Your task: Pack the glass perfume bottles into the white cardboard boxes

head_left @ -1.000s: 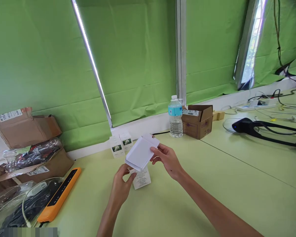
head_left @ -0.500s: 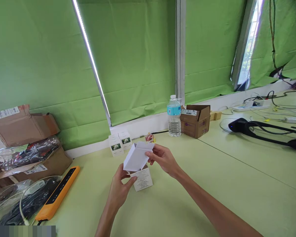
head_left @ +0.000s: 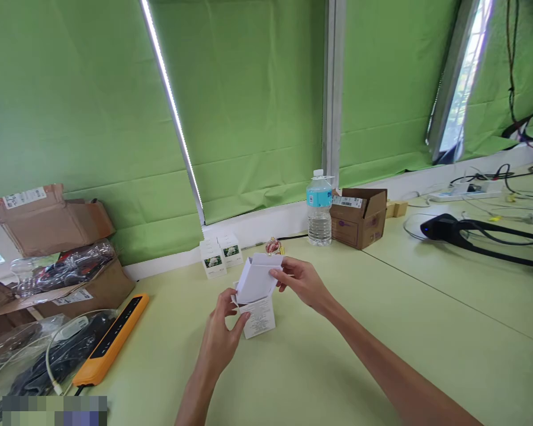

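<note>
A small white box with printed text [head_left: 260, 319] stands open on the table in front of me. My left hand [head_left: 224, 325] grips its left side, with the thumb on the printed face and the fingers at the rim. A plain white folded cardboard insert [head_left: 258, 281] slants into the top of the box, its lower end inside the mouth. My right hand [head_left: 299, 281] pinches the upper right edge of the insert between thumb and fingers. Just behind stands a red-and-gold ornament [head_left: 273, 246], partly hidden by the insert.
Two white boxes with flower pictures [head_left: 214, 260] stand near the wall. A water bottle [head_left: 319, 213] is beside a brown carton [head_left: 359, 222]. An orange power strip [head_left: 111, 340] and cartons with plastic wrap [head_left: 82, 290] lie left; a black headset [head_left: 475, 231] lies right.
The insert has tipped more upright, and its lower end has gone down into the box mouth. My left fingers have shifted to the box rim. The view has turned slightly left.
</note>
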The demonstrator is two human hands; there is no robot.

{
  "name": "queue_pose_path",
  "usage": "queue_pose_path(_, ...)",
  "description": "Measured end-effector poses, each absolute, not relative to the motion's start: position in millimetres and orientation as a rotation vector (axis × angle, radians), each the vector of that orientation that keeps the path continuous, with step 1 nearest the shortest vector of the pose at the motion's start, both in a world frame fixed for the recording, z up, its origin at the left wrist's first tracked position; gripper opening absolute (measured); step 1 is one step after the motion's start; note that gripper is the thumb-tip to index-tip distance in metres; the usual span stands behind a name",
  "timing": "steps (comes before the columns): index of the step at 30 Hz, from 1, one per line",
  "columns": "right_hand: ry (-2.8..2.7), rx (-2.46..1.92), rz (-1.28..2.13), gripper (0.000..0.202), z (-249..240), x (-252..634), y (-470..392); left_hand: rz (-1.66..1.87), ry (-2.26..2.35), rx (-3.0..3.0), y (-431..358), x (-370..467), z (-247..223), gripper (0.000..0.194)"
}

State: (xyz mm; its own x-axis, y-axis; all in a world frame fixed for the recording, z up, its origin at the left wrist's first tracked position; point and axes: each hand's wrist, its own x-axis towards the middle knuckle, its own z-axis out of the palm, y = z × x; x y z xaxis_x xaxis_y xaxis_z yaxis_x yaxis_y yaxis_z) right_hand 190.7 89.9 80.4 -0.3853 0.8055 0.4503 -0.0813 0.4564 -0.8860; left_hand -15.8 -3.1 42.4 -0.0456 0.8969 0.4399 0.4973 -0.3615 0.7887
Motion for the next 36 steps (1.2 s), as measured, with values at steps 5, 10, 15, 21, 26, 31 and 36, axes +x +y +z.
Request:
queue_pose_path(5, -1.697, -0.671, 0.937, 0.043, 83.4, 187.8, 81.4, 1.359, 1.466, 1.876, -5.3, -15.2, 45.9, 0.033)
queue_pose_path(10, -1.757, -0.68, 0.672, 0.047, 87.2, 183.3, 69.0, 1.332, 1.497, 1.869, -6.6, -15.2, 46.3, 0.03)
queue_pose_path(15, -1.796, -0.619, 0.554, 0.044, 81.7, 177.1, 67.2, 1.306, 1.52, 1.926, -5.3, -15.7, 44.1, 0.026)
queue_pose_path(21, -1.793, -0.576, 0.446, 0.038, 82.5, 176.5, 61.2, 1.305, 1.559, 1.862, -7.0, -13.8, 45.0, 0.029)
queue_pose_path(26, -1.856, -0.563, 0.27, 0.028, 82.9, 177.0, 61.6, 1.347, 1.559, 1.818, -6.8, -14.0, 44.8, 0.034)
queue_pose_path(31, -1.888, -0.542, 0.15, 0.018, 81.7, 177.1, 64.5, 1.375, 1.529, 1.785, -5.5, -15.1, 43.0, 0.035)
queue_pose_path(36, -1.925, -0.54, 0.164, 0.016, 77.3, 174.2, 62.8, 1.388, 1.566, 1.761, -4.7, -19.8, 41.6, 0.037)
